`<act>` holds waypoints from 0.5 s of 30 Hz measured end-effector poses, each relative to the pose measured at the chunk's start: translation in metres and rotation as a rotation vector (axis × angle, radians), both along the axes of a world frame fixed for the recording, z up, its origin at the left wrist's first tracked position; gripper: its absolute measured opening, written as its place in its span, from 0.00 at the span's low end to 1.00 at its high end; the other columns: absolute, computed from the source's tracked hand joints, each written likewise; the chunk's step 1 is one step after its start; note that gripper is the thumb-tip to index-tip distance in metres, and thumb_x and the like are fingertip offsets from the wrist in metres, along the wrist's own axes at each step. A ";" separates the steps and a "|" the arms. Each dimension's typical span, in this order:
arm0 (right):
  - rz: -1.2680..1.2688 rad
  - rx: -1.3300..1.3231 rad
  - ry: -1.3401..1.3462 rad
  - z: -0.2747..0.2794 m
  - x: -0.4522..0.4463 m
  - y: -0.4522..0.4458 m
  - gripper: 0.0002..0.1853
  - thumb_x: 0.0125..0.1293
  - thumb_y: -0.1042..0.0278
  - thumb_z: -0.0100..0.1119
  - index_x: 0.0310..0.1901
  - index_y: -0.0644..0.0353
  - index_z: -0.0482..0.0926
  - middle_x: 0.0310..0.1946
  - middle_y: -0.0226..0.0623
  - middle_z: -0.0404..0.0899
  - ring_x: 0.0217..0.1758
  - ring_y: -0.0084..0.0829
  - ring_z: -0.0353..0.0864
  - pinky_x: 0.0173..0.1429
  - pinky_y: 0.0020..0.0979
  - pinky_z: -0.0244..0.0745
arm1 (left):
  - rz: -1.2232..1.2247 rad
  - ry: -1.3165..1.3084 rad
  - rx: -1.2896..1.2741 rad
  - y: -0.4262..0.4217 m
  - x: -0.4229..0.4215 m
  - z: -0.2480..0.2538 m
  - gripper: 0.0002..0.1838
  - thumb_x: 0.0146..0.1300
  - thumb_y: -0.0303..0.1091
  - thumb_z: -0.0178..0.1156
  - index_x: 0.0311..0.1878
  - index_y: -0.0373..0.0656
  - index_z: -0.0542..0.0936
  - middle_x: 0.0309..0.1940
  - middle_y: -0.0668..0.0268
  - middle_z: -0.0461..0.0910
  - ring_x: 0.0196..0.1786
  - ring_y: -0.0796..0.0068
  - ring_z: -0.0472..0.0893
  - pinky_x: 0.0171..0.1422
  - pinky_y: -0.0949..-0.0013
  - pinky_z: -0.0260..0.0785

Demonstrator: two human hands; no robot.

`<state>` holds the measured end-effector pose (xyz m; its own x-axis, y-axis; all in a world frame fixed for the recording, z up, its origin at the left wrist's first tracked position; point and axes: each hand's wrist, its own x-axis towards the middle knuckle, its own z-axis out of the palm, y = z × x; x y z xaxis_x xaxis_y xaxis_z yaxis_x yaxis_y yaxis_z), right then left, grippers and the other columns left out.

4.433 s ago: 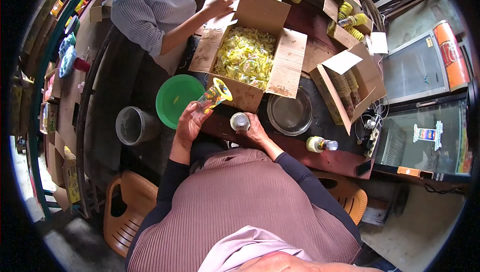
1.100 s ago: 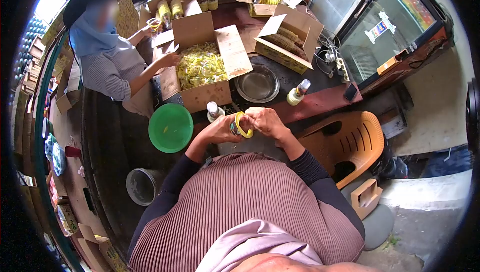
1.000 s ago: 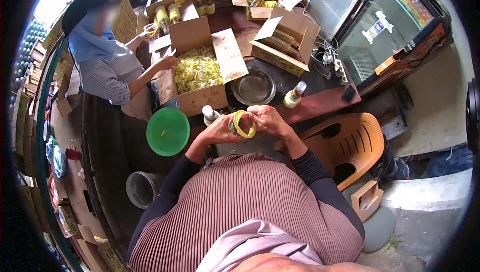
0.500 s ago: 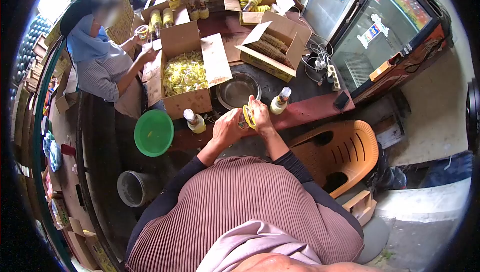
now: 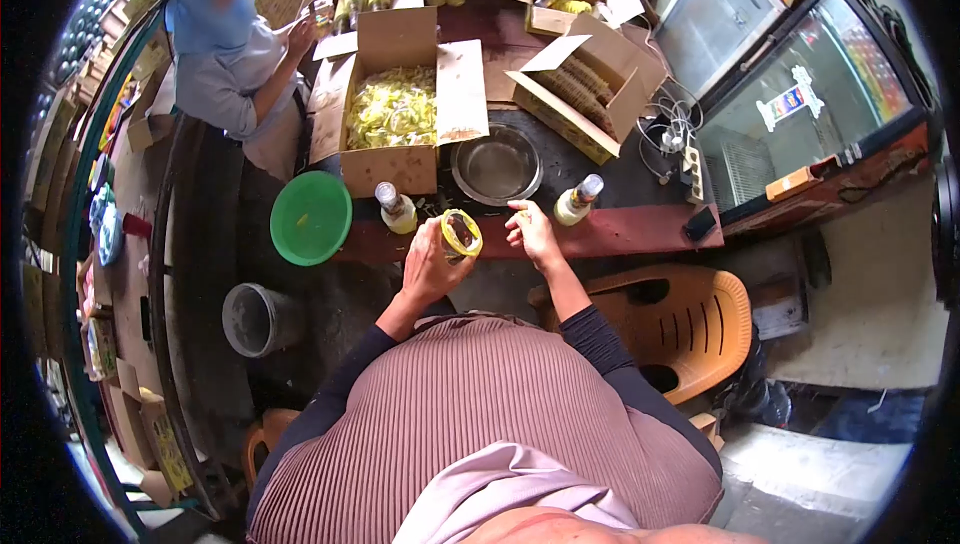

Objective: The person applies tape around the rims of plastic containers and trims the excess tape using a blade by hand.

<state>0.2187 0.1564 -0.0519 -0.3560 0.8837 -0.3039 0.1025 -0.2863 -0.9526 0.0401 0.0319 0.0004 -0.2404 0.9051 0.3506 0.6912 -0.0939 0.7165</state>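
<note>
My left hand [image 5: 428, 262] is wrapped around a small clear jar with a yellow rim [image 5: 461, 234]. Its mouth tilts up toward me, and something dark shows inside. To the right of the jar, my right hand [image 5: 535, 236] is apart from it, with loosely bent fingers and nothing visible in them. One pale-yellow bottle with a clear top [image 5: 397, 210] stands just beyond my left hand. A similar bottle [image 5: 578, 201] is upright just right of my right hand. Between the bottles and farther back lies a round metal basin [image 5: 497, 196].
An open carton of yellow pieces [image 5: 388, 166] stands behind the left bottle, beside a green basin [image 5: 312, 219]. Another carton [image 5: 560, 124] holds stacked brown discs. A co-worker [image 5: 230, 74] holds a jar at left. An orange chair [image 5: 700, 329] stands right; a grey bucket [image 5: 258, 320] is low left.
My right hand has come away from the jar and moved right. My left hand keeps the jar, now tilted with its mouth toward me. The co-worker's hands have shifted, and the view has moved.
</note>
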 end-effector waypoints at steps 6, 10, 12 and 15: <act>0.417 0.421 -0.319 0.054 -0.049 -0.013 0.19 0.60 0.50 0.63 0.34 0.60 0.75 0.27 0.37 0.79 0.30 0.30 0.79 0.37 0.33 0.73 | 0.019 0.046 -0.116 0.003 -0.022 -0.006 0.28 0.46 0.36 0.73 0.46 0.39 0.68 0.36 0.53 0.77 0.40 0.50 0.79 0.41 0.55 0.73; 0.558 0.657 -0.653 0.076 -0.061 -0.019 0.23 0.55 0.44 0.63 0.34 0.59 0.73 0.31 0.45 0.80 0.36 0.48 0.81 0.39 0.45 0.74 | -0.092 0.009 -0.116 0.009 -0.026 -0.003 0.26 0.48 0.37 0.72 0.42 0.41 0.64 0.30 0.52 0.77 0.36 0.48 0.80 0.37 0.55 0.73; 0.604 0.668 -0.671 0.073 -0.064 -0.013 0.22 0.58 0.45 0.59 0.35 0.59 0.74 0.32 0.45 0.80 0.37 0.49 0.81 0.40 0.46 0.74 | -0.097 -0.018 -0.287 0.013 -0.028 -0.007 0.30 0.48 0.39 0.72 0.45 0.41 0.62 0.33 0.48 0.78 0.38 0.44 0.80 0.38 0.52 0.72; 0.666 0.727 -0.680 0.068 -0.073 0.001 0.21 0.65 0.46 0.51 0.37 0.59 0.74 0.33 0.47 0.80 0.40 0.50 0.80 0.42 0.48 0.73 | -0.104 -0.002 -0.375 0.024 -0.045 0.006 0.34 0.46 0.43 0.73 0.49 0.40 0.63 0.36 0.49 0.79 0.42 0.44 0.80 0.43 0.52 0.72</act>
